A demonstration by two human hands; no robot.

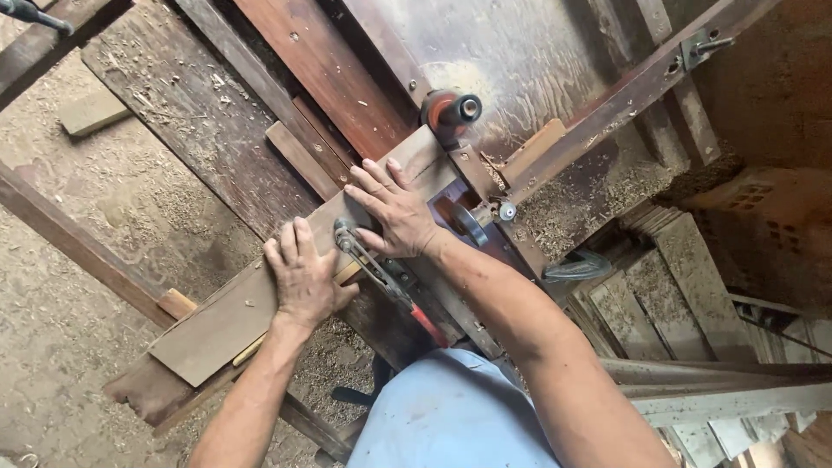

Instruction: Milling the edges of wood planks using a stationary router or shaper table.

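A long flat wooden board point(225, 325) lies diagonally across a rough wooden workbench point(199, 130). My left hand point(303, 277) presses flat on the board's middle, fingers together. My right hand point(394, 212) lies flat on the board farther up, fingers spread, close to a machine with a round red-and-black spindle point(451, 110). A metal tool with a red handle point(390, 286) rests on the bench between my two hands, touching neither as far as I can tell.
Sawdust covers the bench and the floor point(69, 286). Wooden rails point(607, 108) cross the upper right. A small wood offcut point(91, 113) lies at upper left. Stacked boards point(676, 286) and a brick wall point(771, 217) stand at right.
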